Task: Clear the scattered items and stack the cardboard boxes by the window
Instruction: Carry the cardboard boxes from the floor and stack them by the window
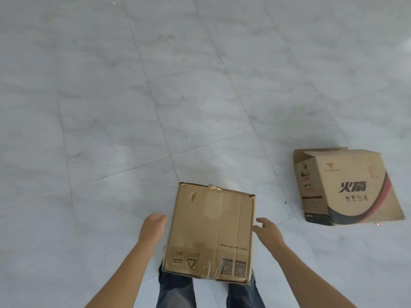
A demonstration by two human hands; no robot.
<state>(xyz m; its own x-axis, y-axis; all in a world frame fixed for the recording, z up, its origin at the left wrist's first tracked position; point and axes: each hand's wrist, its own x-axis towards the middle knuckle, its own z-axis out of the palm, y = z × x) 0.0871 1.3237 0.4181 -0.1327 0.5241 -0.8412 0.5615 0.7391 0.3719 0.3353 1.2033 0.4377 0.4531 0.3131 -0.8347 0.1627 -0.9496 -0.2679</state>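
One taped cardboard box (211, 230), lower centre, sits between the right grip (268, 230), released with fingers spread, and the left grip (153, 225), whose state I cannot tell. Unsqueezed, it could slip to the floor (111, 130).

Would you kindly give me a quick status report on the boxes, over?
Left hand open, right hand open, either side of plain box, no grip. Printed box tipped on floor to the right, one end open. Nothing seen in the way.

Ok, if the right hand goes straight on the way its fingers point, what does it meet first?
The right hand points inward at the taped cardboard box; it would meet that box's right side first. Its fingertips look nearly there, though depth is unclear.
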